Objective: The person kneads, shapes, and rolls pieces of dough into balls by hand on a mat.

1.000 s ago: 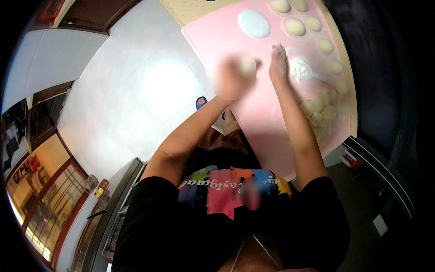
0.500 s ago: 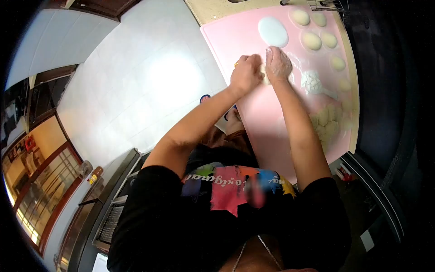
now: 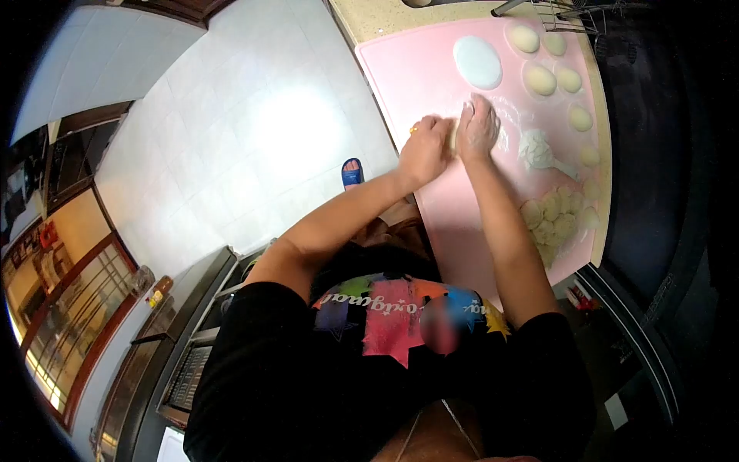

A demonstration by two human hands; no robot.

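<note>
My left hand [image 3: 427, 150], with a ring on one finger, is curled against a pale lump of dough [image 3: 453, 140] on the pink mat [image 3: 454, 219]. My flour-dusted right hand [image 3: 479, 129] presses the same lump from the right, fingers close together. Most of the dough is hidden between my hands. Just beyond them lies a smooth, pale bluish-white oval [image 3: 477, 62]. White flour [image 3: 533, 145] is heaped to the right, with a white spoon-like handle [image 3: 563, 167] sticking out of it.
Several rounded dough balls [image 3: 540, 78] sit along the mat's right side. Nearer my right forearm is a cluster of small dough pieces [image 3: 556, 219]. A wire rack [image 3: 573, 17] stands at the far right corner. Tiled floor [image 3: 254, 115] lies left of the counter.
The view has shifted, so the mat and hands appear slightly lower and farther right. My hands are still around the dough. A foot in a blue slipper now shows more fully.
</note>
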